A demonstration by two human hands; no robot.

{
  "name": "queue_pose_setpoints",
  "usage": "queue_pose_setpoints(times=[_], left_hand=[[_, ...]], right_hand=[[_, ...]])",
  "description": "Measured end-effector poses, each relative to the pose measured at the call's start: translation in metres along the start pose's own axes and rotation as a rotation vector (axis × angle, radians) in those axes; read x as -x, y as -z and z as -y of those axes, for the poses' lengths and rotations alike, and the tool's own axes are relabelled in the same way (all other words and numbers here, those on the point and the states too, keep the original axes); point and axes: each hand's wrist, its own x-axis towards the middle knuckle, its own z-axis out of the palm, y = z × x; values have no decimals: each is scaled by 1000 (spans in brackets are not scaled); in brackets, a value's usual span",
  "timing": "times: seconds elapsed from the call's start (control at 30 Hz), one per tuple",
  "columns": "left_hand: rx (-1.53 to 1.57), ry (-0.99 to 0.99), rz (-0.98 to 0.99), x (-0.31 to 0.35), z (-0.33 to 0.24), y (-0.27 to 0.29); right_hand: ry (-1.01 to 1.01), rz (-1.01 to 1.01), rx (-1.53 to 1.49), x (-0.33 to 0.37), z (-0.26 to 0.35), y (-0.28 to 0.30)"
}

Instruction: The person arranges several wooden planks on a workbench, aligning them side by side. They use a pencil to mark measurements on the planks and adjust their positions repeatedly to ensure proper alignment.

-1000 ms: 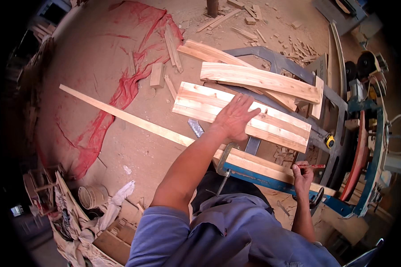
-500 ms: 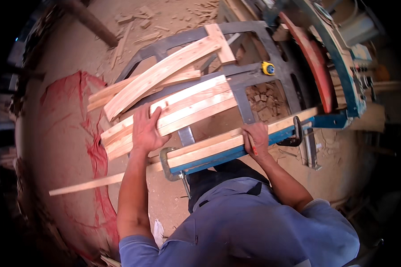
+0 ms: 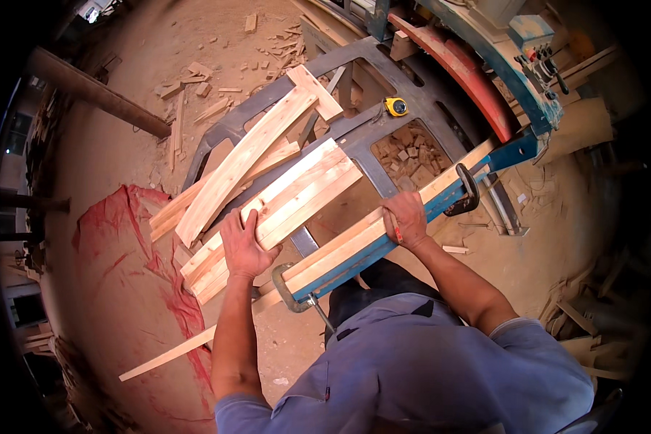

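Observation:
My left hand [image 3: 246, 247] lies across the near-left part of several pale wooden boards [image 3: 304, 192] set side by side, its thumb spread from its fingers. My right hand [image 3: 406, 219] is closed around a red pencil [image 3: 398, 233], only partly visible, and rests on a long wooden strip [image 3: 340, 248]. That strip lies along a blue metal beam [image 3: 369, 259] in front of me. A C-clamp [image 3: 286, 289] grips it near its left part, and a black clamp [image 3: 467, 189] sits farther right. Beyond the boards is a curved wooden piece [image 3: 246, 159] with a short crosspiece [image 3: 315, 92] at its far end.
The dark metal frame [image 3: 376, 170] has large openings with wood offcuts [image 3: 410, 154] below. On it sits a yellow tape measure [image 3: 396, 107]. A red curved part [image 3: 459, 72] and blue machine frame [image 3: 539, 130] stand right. Red cloth [image 3: 123, 217] lies on the floor left.
My view has turned, so the boards, frame and beam appear tilted more steeply. My left hand stays on the boards, and my right stays on the strip with the pencil.

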Motion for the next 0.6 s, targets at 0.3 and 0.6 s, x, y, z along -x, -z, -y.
queue_pose_setpoints(times=[0.3, 0.6], left_hand=[[69, -23, -37, 5, 4, 5], [59, -32, -106, 12, 11, -3]], right_hand=[[-16, 62, 73, 2, 1, -2], [-27, 74, 117, 2, 0, -7]])
